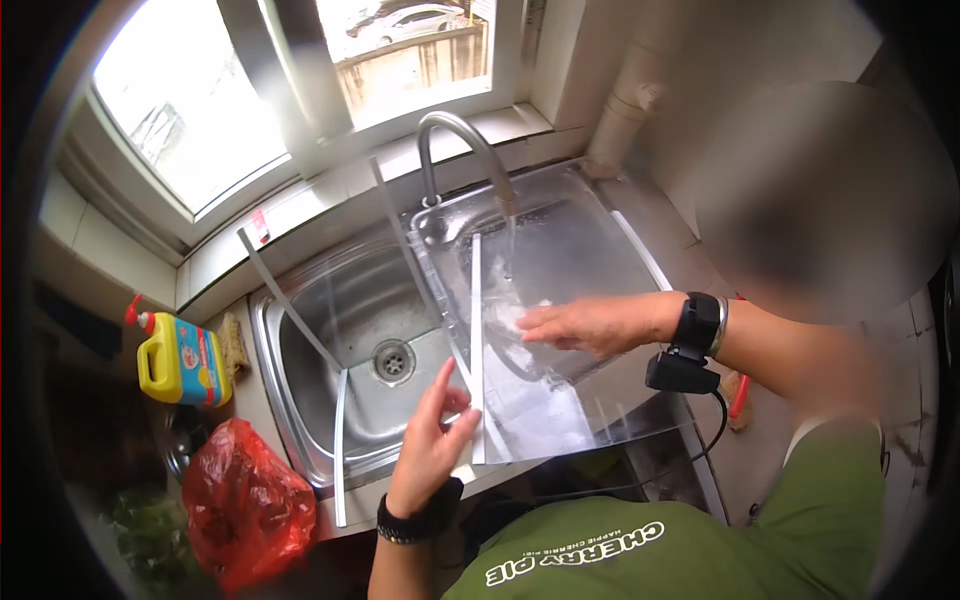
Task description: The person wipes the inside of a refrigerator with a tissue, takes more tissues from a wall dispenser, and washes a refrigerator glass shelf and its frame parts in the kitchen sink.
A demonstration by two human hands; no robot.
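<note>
A clear panel with white edge strips (477, 350) lies tilted over the right sink basin (580, 190), under the running faucet (465, 130). My left hand (437, 430) is at the panel's left strip, thumb and fingers apart on either side of it; whether it grips the strip is unclear. My right hand (590, 325) is stretched flat over the wet panel, fingertips beside a whitish patch of water or foam (505, 310). Another clear panel with a pale strip (341, 450) stands over the left basin (395, 320).
Left of the sink are a yellow bottle with a red pump (183, 360), a sponge-like block (233, 345) and a red plastic bag (245, 505). Windows (410, 50) rise behind. A red-handled brush (739, 400) lies at the right.
</note>
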